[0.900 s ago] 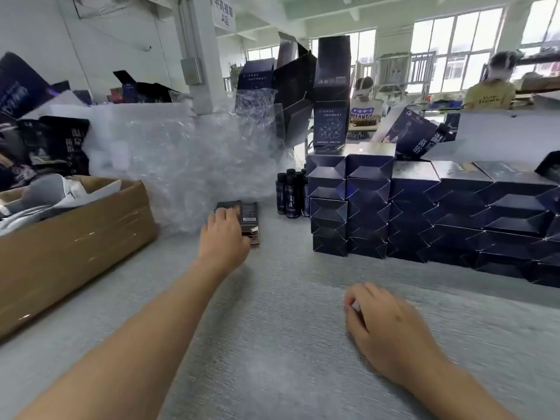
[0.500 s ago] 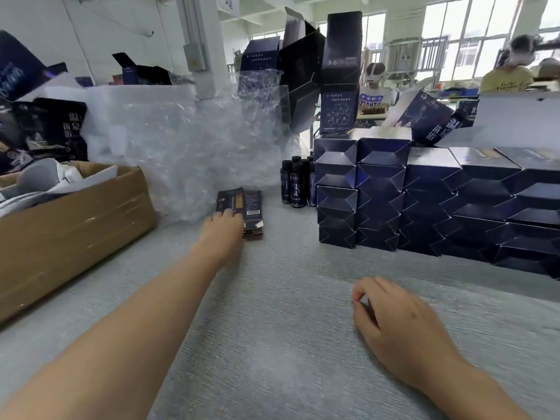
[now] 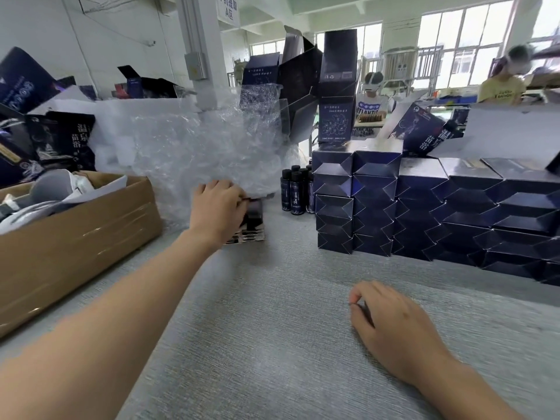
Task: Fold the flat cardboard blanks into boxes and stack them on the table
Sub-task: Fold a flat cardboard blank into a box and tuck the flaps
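- left hand point(image 3: 218, 207) is reached way out across the grey table point(image 3: 272, 344), fingers curled down over the top of a small pile of flat blanks point(image 3: 253, 221). Looks like it's gripping the top one, but the blur there is bad enough that I can't say how many blanks are in the pile or whether one is actually lifted off
- that pile sits on the table right at the foot of a big crumpled heap of clear plastic wrap point(image 3: 194, 153), just left of the bottles
- right hand point(image 3: 394, 328) is resting knuckles-up on the table close to the camera, fingers loosely curled in, holding nothing I can see
- small dark bottles point(image 3: 295, 192): I count about five, standing upright in a tight cluster between the blanks and the finished boxes, though the back ones overlap
- folded boxes point(image 3: 375, 207) are stacked in a dark blue wall along the right side of the table. The two nearest columns are four boxes high each; further right the rows run out of frame, so no full count from me
- one brown carton point(image 3: 75, 237) on the left edge of the table, full of white and grey scrap
- two people in the background behind the stack, one in a white top point(image 3: 371, 101), one in yellow point(image 3: 501, 90)
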